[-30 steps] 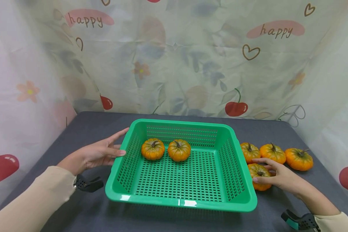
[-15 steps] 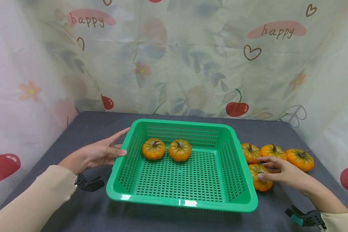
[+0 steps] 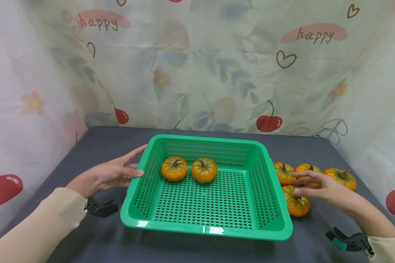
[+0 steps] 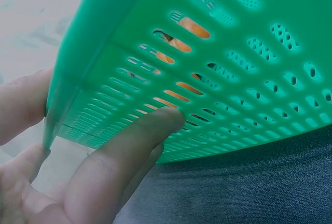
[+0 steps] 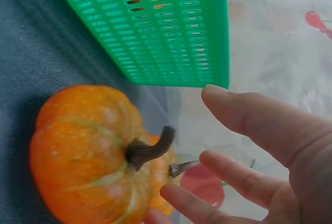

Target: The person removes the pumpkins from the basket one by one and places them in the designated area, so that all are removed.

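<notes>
A green plastic basket (image 3: 204,215) with slotted walls stands on the dark table, holding two small orange pumpkins (image 3: 174,169) side by side toward its back left. My left hand (image 3: 115,173) grips its left rim, thumb over the edge and other fingers against the outer wall (image 4: 207,53). To the right of the basket, my right hand (image 3: 322,188) hovers beside a front pumpkin (image 3: 296,204), thumb and fingers spread apart with nothing held. In the right wrist view that pumpkin (image 5: 85,154) shows its dark curved stem, just off the fingertips.
Behind the right hand, several more pumpkins (image 3: 341,178) line up along the right side of the table (image 3: 108,142); the hand partly covers them. Printed curtains (image 3: 197,73) hang close behind and at both sides of the table.
My right hand has drawn off the front pumpkin, shifting slightly up and to the right. The pumpkin stays in place. The left hand and basket have barely moved.
</notes>
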`<act>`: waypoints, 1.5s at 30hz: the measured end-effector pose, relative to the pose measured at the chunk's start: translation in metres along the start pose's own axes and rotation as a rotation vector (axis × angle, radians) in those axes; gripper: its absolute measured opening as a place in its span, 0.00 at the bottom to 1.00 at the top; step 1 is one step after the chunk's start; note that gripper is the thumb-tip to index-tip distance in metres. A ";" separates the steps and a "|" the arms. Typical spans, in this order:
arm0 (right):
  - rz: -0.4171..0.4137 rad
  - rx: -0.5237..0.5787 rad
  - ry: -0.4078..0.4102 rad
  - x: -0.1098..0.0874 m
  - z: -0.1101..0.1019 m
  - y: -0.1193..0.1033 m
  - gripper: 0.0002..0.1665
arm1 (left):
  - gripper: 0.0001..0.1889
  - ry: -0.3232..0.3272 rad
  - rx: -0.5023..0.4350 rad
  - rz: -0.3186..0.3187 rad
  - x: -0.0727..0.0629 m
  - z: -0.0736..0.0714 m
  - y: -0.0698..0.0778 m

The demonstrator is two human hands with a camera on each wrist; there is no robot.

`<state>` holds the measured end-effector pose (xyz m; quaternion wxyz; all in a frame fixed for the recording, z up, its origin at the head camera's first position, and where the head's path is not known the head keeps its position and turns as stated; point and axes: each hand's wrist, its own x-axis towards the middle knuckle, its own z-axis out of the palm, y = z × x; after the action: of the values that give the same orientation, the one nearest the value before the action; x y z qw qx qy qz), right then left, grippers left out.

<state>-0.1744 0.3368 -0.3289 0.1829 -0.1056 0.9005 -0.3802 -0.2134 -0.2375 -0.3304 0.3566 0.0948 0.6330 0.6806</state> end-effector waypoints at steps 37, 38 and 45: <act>-0.235 -0.031 0.150 0.033 0.011 -0.125 0.25 | 0.50 -0.002 0.023 0.003 -0.001 0.001 0.002; -0.241 -0.022 0.141 0.035 0.012 -0.128 0.24 | 0.50 -0.001 0.024 0.003 -0.001 0.001 0.002; -0.293 0.042 0.095 0.055 0.027 -0.144 0.24 | 0.51 0.005 0.027 -0.001 0.000 0.001 0.001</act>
<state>-0.2057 0.2020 -0.2560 0.0848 -0.2141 0.8748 -0.4261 -0.2131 -0.2373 -0.3290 0.3538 0.0976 0.6431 0.6721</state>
